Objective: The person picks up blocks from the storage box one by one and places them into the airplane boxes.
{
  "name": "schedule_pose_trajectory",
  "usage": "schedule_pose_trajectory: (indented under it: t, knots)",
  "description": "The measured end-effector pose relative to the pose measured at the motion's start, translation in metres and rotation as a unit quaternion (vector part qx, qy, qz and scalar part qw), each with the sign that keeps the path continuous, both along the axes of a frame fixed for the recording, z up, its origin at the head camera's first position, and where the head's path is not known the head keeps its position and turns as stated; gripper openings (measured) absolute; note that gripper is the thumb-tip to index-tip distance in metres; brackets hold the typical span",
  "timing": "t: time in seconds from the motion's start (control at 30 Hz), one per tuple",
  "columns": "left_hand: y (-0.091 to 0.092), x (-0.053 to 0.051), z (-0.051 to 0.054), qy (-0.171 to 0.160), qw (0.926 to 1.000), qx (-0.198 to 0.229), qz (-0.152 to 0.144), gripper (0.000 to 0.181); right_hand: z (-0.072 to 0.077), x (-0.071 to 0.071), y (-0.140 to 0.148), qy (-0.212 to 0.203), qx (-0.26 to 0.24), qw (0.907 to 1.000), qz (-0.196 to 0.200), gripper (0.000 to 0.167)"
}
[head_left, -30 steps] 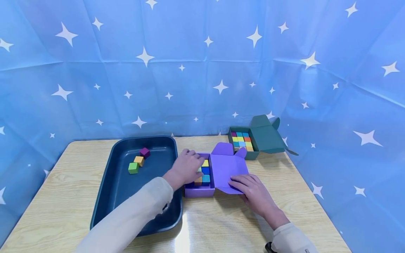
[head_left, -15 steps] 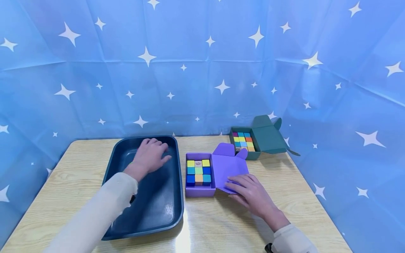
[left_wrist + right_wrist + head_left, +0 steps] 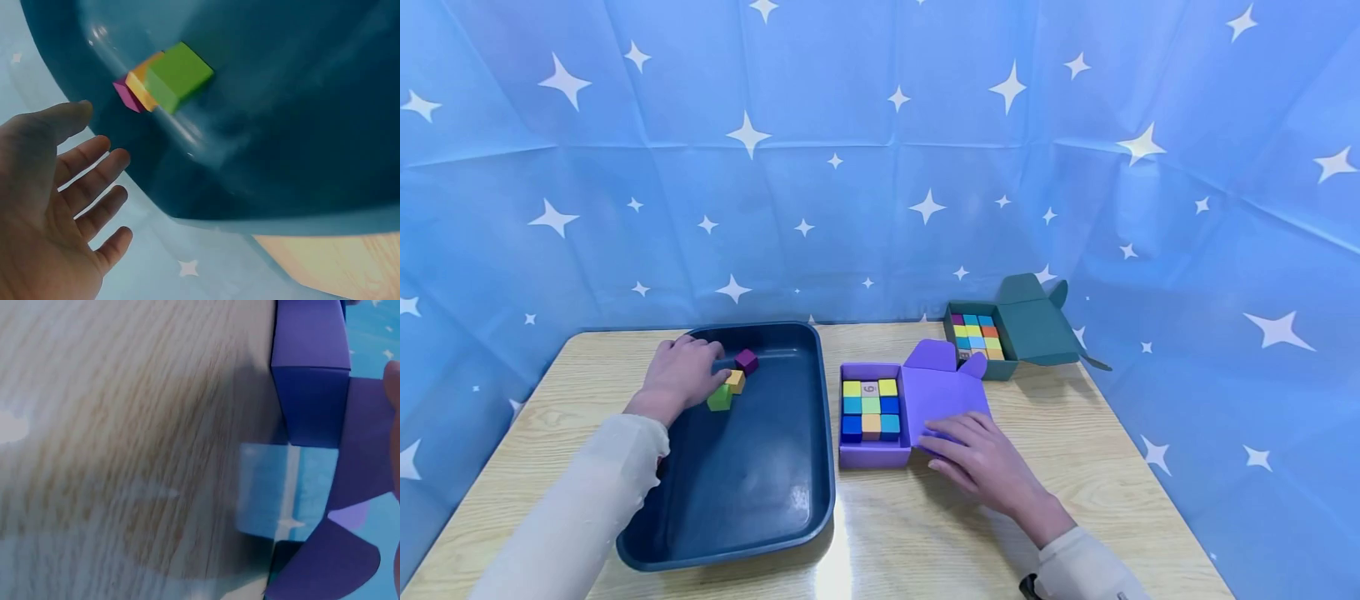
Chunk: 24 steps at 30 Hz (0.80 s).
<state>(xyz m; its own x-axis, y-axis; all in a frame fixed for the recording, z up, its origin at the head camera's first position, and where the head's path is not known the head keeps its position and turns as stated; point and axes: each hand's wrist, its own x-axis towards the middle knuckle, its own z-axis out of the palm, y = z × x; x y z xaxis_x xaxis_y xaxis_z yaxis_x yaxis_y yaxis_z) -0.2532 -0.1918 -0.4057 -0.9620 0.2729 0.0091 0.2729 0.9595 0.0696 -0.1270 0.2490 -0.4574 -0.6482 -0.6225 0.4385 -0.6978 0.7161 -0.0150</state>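
My left hand hovers over the left side of the dark blue tray. Its fingers are spread and hold nothing in the left wrist view. Close to the thumb lie a green cube, an orange cube and a purple cube. Right of the tray sits a purple box with rows of coloured cubes, one marked with a 6. My right hand rests with relaxed fingers on the box's opened lid. Only a sliver of that hand shows in the right wrist view.
At the back right stands a green box, its lid folded open to the right, with coloured cubes inside. A wooden table carries everything. Behind it hangs a blue star-patterned cloth.
My left hand has left the purple box and travelled left across the tray to the loose cubes, uncovering the box's cubes. The right hand has slid slightly left on the lid.
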Motion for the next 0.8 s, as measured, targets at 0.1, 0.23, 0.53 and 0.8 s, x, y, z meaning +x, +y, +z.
schedule_pose_trajectory:
  t: [0.1,0.23,0.53,0.8]
  knots:
    - [-0.007,0.0,-0.004,-0.015,0.9999,-0.006,0.001,0.045,0.001,0.0,-0.002,-0.007,0.002,1.0,-0.003,0.03]
    - [-0.01,0.002,-0.011,-0.032,0.9994,-0.012,-0.001,0.045,0.001,0.0,-0.004,-0.014,0.005,0.9999,-0.006,0.029]
    - [-0.01,0.001,-0.022,-0.053,0.9984,-0.015,-0.014,0.041,0.0,-0.001,-0.005,-0.023,0.009,0.9997,-0.007,0.029]
    - [-0.007,0.001,-0.025,-0.05,0.9981,-0.036,-0.007,0.036,0.001,-0.003,-0.006,-0.017,0.006,0.9998,0.0,0.029]
